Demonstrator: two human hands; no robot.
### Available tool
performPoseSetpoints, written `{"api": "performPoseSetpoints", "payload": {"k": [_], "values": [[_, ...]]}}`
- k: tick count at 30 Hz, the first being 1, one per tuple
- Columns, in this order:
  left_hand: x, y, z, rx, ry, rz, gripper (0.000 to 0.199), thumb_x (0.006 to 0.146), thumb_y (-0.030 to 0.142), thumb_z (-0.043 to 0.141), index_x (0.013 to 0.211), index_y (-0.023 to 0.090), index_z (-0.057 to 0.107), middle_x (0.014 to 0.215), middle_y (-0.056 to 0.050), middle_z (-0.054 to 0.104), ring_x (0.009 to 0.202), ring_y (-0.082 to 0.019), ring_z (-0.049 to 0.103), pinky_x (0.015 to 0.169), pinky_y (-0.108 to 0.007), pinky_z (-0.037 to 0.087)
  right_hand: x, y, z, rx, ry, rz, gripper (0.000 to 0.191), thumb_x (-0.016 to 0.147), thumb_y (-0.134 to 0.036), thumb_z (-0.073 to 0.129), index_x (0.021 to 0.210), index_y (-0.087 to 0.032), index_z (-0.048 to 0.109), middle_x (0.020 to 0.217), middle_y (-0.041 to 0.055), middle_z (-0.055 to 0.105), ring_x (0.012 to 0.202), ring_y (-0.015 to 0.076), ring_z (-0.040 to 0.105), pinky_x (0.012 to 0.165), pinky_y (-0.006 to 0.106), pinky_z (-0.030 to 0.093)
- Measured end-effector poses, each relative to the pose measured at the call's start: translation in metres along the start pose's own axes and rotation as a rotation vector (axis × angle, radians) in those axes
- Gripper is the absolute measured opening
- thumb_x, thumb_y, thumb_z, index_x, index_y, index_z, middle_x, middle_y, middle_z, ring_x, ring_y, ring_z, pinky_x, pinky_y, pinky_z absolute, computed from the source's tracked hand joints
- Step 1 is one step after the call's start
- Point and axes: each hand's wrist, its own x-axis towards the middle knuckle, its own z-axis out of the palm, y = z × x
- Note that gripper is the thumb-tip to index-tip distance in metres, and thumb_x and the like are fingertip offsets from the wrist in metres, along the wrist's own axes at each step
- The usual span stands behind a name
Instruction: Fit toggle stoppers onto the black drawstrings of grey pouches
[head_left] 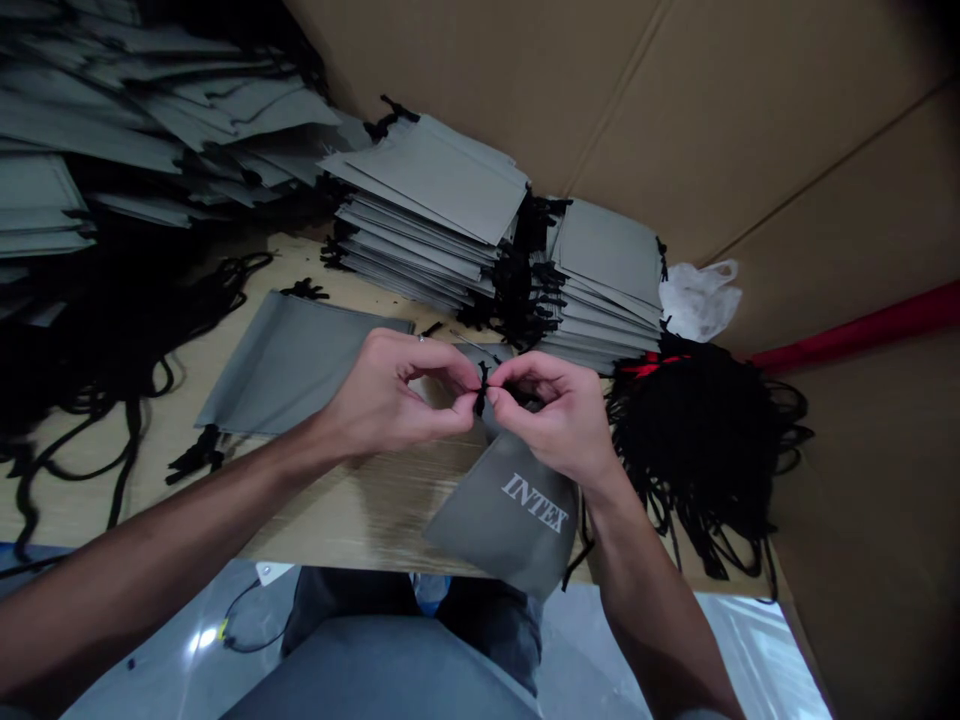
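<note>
The left hand (pixel 397 395) and right hand (pixel 559 415) pinch a thin black cord (pixel 482 390); the grey fabric INTEX-lettered pouch (pixel 499 510) slants below, nearer the right.

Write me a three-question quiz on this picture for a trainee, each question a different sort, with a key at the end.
1. True or false: the left hand and the right hand both pinch a short piece of black cord.

2. Which word is printed on the gray bag under the right hand?
A) SPORT
B) INTEX
C) TRAVEL

3. Fill in the color: behind the dark tangle of cords, a ____ strip runs across the cardboard.

Key: 1. True. 2. B. 3. Red.
</note>
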Motion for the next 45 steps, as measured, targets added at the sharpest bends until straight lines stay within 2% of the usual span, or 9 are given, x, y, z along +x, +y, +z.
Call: {"api": "performPoseSetpoints", "payload": {"k": [4, 10, 17, 23, 26, 30, 32, 37, 45], "values": [[-0.001, -0.001, 0.0, -0.017, -0.012, -0.005, 0.008, 0.087, 0.016, 0.084, 0.087, 0.023, 0.082, 0.08, 0.001, 0.086, 0.064, -0.012, 0.077, 0.057, -0.017, 0.061, 0.003, -0.002, 0.0, 0.059, -0.01, 0.054, 0.008, 0.08, -0.023, 0.084, 0.087, -0.021, 0.082, 0.082, 0.0013, 0.085, 0.075, 0.0164, 0.079, 0.07, 0.027, 0.065], [-0.002, 0.0, -0.002, 0.136, -0.025, 0.135, 0.01, 0.092, 0.014, 0.081, 0.093, 0.024, 0.079, 0.084, 0.004, 0.086, 0.068, -0.011, 0.078, 0.069, -0.018, 0.064, 0.007, 0.001, -0.001, 0.084, -0.025, 0.102, 0.011, 0.078, -0.025, 0.086, 0.087, -0.021, 0.083, 0.082, 0.0019, 0.085, 0.075, 0.0168, 0.078, 0.072, 0.029, 0.065], [-0.005, -0.01, -0.001, 0.392, 0.011, 0.369, 0.015, 0.1, 0.01, 0.076, 0.108, 0.023, 0.076, 0.098, 0.0, 0.089, 0.085, -0.015, 0.086, 0.081, -0.02, 0.068, -0.006, 0.0, 0.004, -0.274, 0.128, -0.125, 0.009, 0.092, -0.019, 0.079, 0.1, -0.023, 0.083, 0.09, 0.0004, 0.084, 0.073, 0.016, 0.073, 0.074, 0.032, 0.061], [-0.006, -0.005, -0.004, 0.556, -0.077, 0.488, 0.003, 0.106, 0.011, 0.072, 0.108, 0.014, 0.073, 0.106, -0.011, 0.087, 0.089, -0.021, 0.085, 0.083, -0.029, 0.071, -0.011, -0.01, 0.009, -0.502, 0.146, -0.364, 0.013, 0.099, -0.012, 0.071, 0.101, -0.023, 0.078, 0.096, 0.0038, 0.085, 0.086, 0.0197, 0.078, 0.083, 0.034, 0.065], [-0.009, -0.002, -0.001, 0.577, -0.071, 0.463, 0.005, 0.109, 0.013, 0.069, 0.106, 0.013, 0.072, 0.104, -0.011, 0.086, 0.089, -0.022, 0.085, 0.081, -0.03, 0.072, -0.013, -0.008, 0.012, -0.566, 0.148, -0.439, 0.014, 0.102, -0.01, 0.069, 0.103, -0.021, 0.077, 0.097, 0.0059, 0.084, 0.09, 0.0208, 0.078, 0.088, 0.035, 0.065], [-0.013, -0.006, 0.006, 0.565, 0.02, 0.41, 0.003, 0.11, 0.016, 0.069, 0.108, 0.018, 0.071, 0.097, -0.004, 0.085, 0.087, -0.018, 0.084, 0.077, -0.026, 0.069, -0.013, -0.003, 0.016, -0.623, 0.169, -0.576, 0.014, 0.105, -0.007, 0.068, 0.107, -0.019, 0.076, 0.101, 0.0087, 0.085, 0.093, 0.0216, 0.078, 0.091, 0.036, 0.065], [-0.013, -0.006, 0.008, 0.544, 0.057, 0.391, 0.004, 0.108, 0.016, 0.071, 0.107, 0.02, 0.07, 0.092, 0.0, 0.083, 0.083, -0.015, 0.083, 0.075, -0.022, 0.066, -0.012, -0.002, 0.016, -0.616, 0.17, -0.595, 0.014, 0.105, -0.007, 0.068, 0.107, -0.019, 0.075, 0.101, 0.0083, 0.085, 0.093, 0.0211, 0.078, 0.091, 0.036, 0.066], [-0.008, 0.003, 0.004, 0.404, 0.055, 0.26, 0.01, 0.099, 0.011, 0.077, 0.101, 0.02, 0.074, 0.087, 0.004, 0.083, 0.075, -0.009, 0.08, 0.075, -0.017, 0.061, -0.011, -0.006, 0.012, -0.498, 0.152, -0.477, 0.014, 0.1, -0.01, 0.072, 0.103, -0.022, 0.078, 0.096, 0.0034, 0.084, 0.086, 0.0188, 0.078, 0.083, 0.034, 0.066], [-0.001, 0.006, 0.003, 0.01, 0.034, 0.019, 0.015, 0.085, 0.01, 0.083, 0.091, 0.023, 0.079, 0.083, 0.004, 0.084, 0.069, -0.011, 0.077, 0.068, -0.019, 0.06, -0.007, -0.005, 0.004, -0.153, 0.113, -0.176, 0.011, 0.091, -0.016, 0.081, 0.097, -0.024, 0.083, 0.085, -0.0028, 0.083, 0.068, 0.0125, 0.072, 0.062, 0.026, 0.056]]}}
